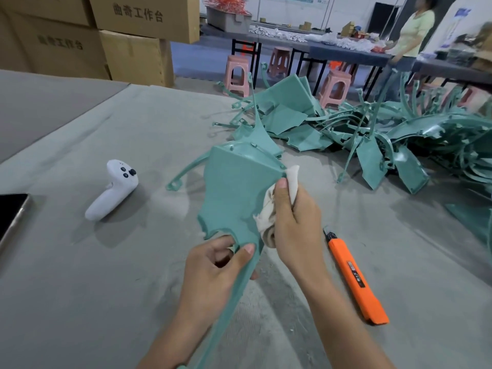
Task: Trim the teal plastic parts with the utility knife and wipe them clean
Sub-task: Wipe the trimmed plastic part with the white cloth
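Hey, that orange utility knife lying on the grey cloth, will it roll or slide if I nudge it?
The orange utility knife looks flat-sided and boxy, so it probably won't roll. The grey cloth table cover seems matte, so the knife likely drags rather than skids. Its blade tip seems exposed; push the body.
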`<state>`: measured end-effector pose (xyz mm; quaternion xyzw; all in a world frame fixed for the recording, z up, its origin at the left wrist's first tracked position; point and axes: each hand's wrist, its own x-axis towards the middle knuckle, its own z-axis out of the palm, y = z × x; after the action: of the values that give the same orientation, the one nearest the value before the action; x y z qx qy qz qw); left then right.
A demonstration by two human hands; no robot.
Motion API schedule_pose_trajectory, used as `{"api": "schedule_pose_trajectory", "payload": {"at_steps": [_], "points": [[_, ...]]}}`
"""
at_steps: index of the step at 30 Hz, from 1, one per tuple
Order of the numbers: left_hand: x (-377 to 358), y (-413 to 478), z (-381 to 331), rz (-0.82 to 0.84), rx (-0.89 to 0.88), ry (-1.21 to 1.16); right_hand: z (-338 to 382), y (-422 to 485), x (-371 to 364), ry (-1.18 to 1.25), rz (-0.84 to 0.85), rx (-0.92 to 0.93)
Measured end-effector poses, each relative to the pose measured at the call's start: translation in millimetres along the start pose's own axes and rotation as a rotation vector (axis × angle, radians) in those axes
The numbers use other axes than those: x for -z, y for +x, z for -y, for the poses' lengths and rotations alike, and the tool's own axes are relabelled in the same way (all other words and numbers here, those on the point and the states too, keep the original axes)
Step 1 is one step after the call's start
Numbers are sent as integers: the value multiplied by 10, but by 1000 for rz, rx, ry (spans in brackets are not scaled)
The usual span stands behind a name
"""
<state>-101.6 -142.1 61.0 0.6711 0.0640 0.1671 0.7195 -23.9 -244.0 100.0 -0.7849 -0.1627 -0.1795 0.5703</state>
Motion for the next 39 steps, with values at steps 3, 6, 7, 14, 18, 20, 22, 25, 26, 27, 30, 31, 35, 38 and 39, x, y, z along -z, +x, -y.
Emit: {"api": "schedule_pose_trajectory", "payload": {"at_steps": [3, 6, 7, 14, 18, 20, 22, 25, 26, 27, 30, 31, 35, 38, 39], "points": [[-12, 18, 12, -42, -19, -36, 62, -74, -75, -102, 33, 116], [8, 19, 0, -129, -60, -87, 86, -144, -167, -137, 100, 140], [23, 18, -15, -158, -69, -88, 87, -174, -192, -146, 122, 137], [147, 60, -10, -274, -77, -68, 78, -341, -267, -222, 294, 188], [198, 104, -27, -297, -118, -47, 38, -380, -242, -283, 418, 221], [198, 122, -11, -285, -123, 12, 17, -387, -222, -266, 369, 206], [158, 118, 4, -240, -115, 57, 9, -319, -185, -246, 241, 166], [70, 59, 1, -65, -74, -5, 38, -94, -83, -200, 46, 135], [43, 35, -9, -1, -52, -40, 57, -20, -44, -161, -1, 122], [29, 17, -22, 45, -28, -76, 69, 40, -11, -122, -36, 104], [33, 11, -51, 113, 89, -181, 63, 116, 30, -41, -63, 45], [43, 16, -60, 126, 137, -215, 61, 118, 30, 1, -37, 17], [102, 35, -89, 190, 225, -257, 82, 119, 26, 169, 192, -131], [127, 24, -67, 197, 249, -262, 79, 111, 42, 258, 335, -240], [133, 28, -60, 188, 257, -277, 86, 100, 37, 290, 381, -270]]}}
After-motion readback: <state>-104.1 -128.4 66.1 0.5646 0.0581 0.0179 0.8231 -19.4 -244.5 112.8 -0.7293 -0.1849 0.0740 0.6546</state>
